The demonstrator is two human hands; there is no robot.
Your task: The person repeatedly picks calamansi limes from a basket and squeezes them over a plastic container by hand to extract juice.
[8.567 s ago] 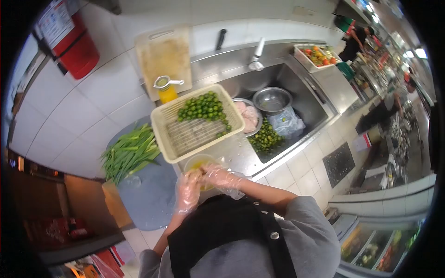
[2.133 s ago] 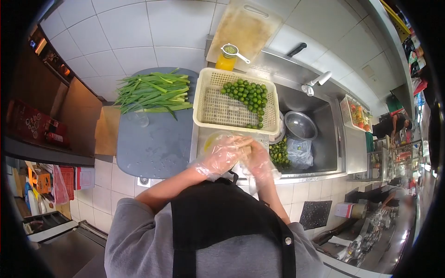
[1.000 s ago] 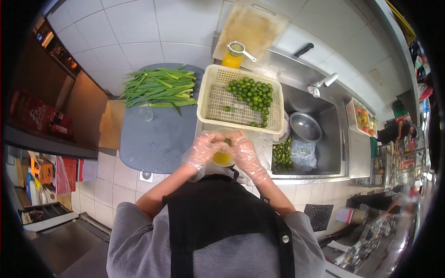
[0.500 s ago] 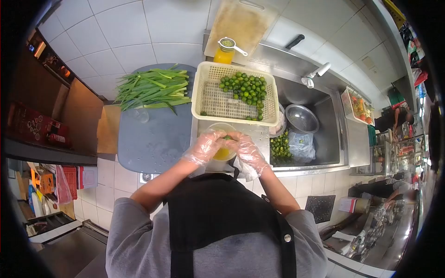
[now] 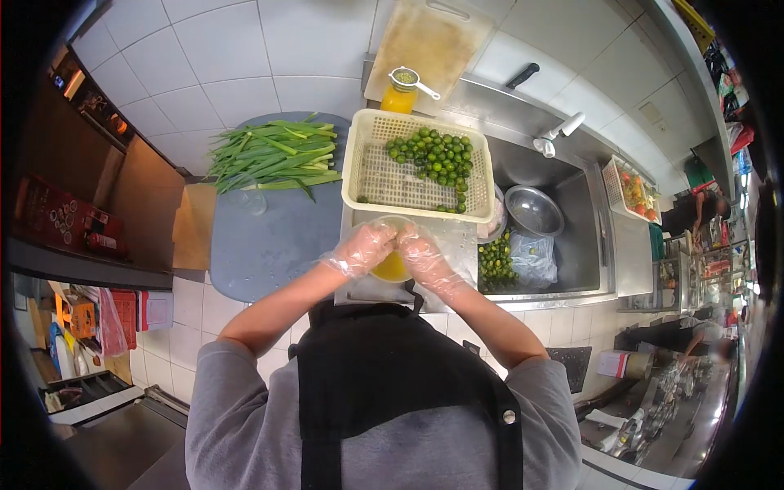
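Note:
My left hand (image 5: 367, 247) and my right hand (image 5: 423, 255), both in clear plastic gloves, meet with fingers pinched together over a bowl of yellow juice (image 5: 391, 268). A small green lime showed between the fingertips a moment ago; now the fingers hide it. Just beyond the hands stands a cream plastic crate (image 5: 351, 167) holding many small green limes (image 5: 441, 159). Behind the crate is a jar of orange-yellow juice (image 5: 398, 101), with a small white-handled strainer (image 5: 404, 77) resting on its top.
Spring onions (image 5: 278, 151) lie on a grey table (image 5: 269, 245) at left. The sink (image 5: 576, 237) at right contains a metal bowl (image 5: 533, 211), a plastic bag (image 5: 533, 260) and green-yellow fruit pieces (image 5: 496, 263). A cutting board (image 5: 429, 49) leans behind. Other people work at far right.
My hands have drawn closer together, turning inward with wrists and elbows spread wider. The green lime that showed between the fingertips is now covered. The surrounding things stay put.

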